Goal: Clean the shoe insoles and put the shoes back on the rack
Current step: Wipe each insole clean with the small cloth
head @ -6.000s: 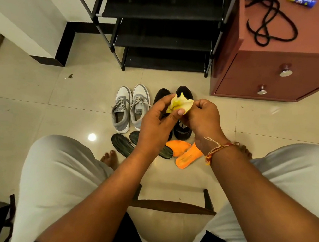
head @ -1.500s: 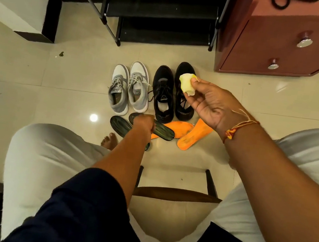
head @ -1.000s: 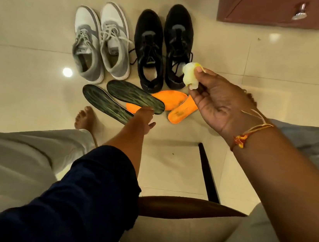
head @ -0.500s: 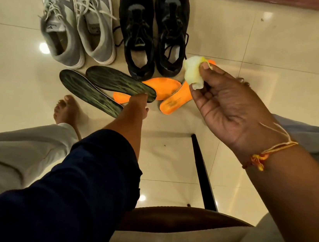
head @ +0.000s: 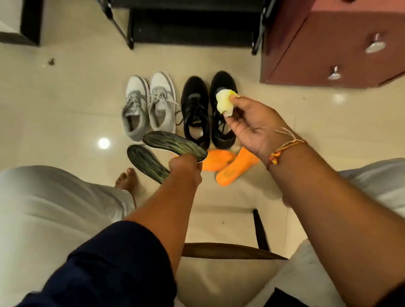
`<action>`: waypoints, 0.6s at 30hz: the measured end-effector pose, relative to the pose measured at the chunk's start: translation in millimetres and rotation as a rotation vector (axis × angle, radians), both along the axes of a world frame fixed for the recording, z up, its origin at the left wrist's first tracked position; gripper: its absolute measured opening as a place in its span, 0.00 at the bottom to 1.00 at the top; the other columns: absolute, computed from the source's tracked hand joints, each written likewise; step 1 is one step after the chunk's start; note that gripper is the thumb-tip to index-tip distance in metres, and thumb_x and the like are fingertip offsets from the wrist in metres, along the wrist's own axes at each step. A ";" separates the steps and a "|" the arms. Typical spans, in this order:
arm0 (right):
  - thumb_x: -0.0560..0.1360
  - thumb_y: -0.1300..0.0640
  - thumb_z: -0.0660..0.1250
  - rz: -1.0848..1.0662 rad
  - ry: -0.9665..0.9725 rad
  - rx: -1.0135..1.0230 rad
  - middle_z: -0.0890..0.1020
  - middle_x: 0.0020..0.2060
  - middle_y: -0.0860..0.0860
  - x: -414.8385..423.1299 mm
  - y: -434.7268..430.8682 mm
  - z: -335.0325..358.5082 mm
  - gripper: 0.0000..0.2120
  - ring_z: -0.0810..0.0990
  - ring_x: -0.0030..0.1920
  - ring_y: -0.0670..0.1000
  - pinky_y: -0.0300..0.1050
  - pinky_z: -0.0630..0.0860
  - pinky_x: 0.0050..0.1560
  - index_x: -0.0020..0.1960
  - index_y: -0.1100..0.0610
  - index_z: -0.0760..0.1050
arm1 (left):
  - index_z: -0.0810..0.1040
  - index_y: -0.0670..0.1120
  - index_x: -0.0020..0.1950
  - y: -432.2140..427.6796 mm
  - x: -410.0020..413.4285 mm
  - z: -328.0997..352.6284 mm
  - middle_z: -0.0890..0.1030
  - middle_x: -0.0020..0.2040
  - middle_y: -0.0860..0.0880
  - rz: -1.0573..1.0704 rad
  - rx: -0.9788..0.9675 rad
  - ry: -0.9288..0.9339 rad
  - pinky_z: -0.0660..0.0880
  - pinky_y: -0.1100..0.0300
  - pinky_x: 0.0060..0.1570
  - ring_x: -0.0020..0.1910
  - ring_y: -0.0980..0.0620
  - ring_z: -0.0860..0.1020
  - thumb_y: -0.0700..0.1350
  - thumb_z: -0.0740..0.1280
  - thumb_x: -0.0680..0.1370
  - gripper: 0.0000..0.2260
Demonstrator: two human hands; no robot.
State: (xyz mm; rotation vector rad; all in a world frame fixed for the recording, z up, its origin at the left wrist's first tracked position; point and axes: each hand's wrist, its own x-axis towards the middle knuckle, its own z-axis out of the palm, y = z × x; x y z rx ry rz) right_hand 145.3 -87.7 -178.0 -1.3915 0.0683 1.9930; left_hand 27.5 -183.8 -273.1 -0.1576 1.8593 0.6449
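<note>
My left hand (head: pixel 185 168) is shut on the end of a dark green insole (head: pixel 174 143), lifted just above the floor. A second dark green insole (head: pixel 145 161) lies on the tiles beside it. Two orange insoles (head: pixel 233 167) lie to the right, overlapping. My right hand (head: pixel 251 126) pinches a wadded yellow cloth (head: pixel 225 102) over the pair of black shoes (head: pixel 208 110). A pair of grey and white sneakers (head: pixel 149 105) stands left of them. The black shoe rack (head: pixel 187 4) stands beyond, its lower shelves bare.
A reddish-brown drawer cabinet (head: pixel 352 44) stands right of the rack, cables on the floor beside it. I sit on a cushioned wooden chair (head: pixel 229 252), knees in light trousers on both sides. A bare foot (head: pixel 126 182) rests near the insoles. A white wall corner is at left.
My left hand reached down, took the end of one dark green insole and lifted it. The view has pulled back up from the floor. My right hand keeps the folded cloth.
</note>
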 end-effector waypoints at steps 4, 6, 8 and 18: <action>0.79 0.68 0.64 0.000 0.067 0.215 0.81 0.48 0.58 -0.6 -9.4 53.3 0.05 0.81 0.48 0.53 0.43 0.82 0.44 0.53 0.63 0.76 | 0.78 0.37 0.56 2.1 -8.8 76.6 0.81 0.48 0.40 0.226 0.275 -0.085 0.78 0.56 0.39 0.46 0.44 0.80 0.32 0.64 0.81 0.07; 0.79 0.68 0.65 0.017 0.064 0.328 0.82 0.49 0.58 1.2 -26.1 81.4 0.06 0.82 0.50 0.53 0.43 0.81 0.50 0.55 0.63 0.76 | 0.78 0.38 0.61 -4.6 -6.3 122.8 0.82 0.48 0.42 0.181 0.438 -0.136 0.77 0.58 0.34 0.42 0.47 0.80 0.33 0.62 0.82 0.09; 0.79 0.67 0.64 0.044 0.052 0.436 0.84 0.47 0.56 1.5 -44.6 106.5 0.05 0.83 0.48 0.51 0.41 0.81 0.48 0.52 0.62 0.77 | 0.77 0.39 0.63 -15.8 -0.1 155.5 0.84 0.52 0.41 0.066 0.591 -0.144 0.79 0.57 0.39 0.46 0.46 0.82 0.34 0.60 0.83 0.11; 0.78 0.67 0.66 0.114 -0.113 0.749 0.86 0.45 0.55 16.7 -140.4 171.1 0.05 0.85 0.46 0.49 0.38 0.81 0.47 0.52 0.64 0.79 | 0.73 0.42 0.66 -95.5 14.3 246.8 0.81 0.60 0.39 -0.040 0.981 -0.395 0.78 0.46 0.59 0.56 0.43 0.81 0.46 0.60 0.85 0.12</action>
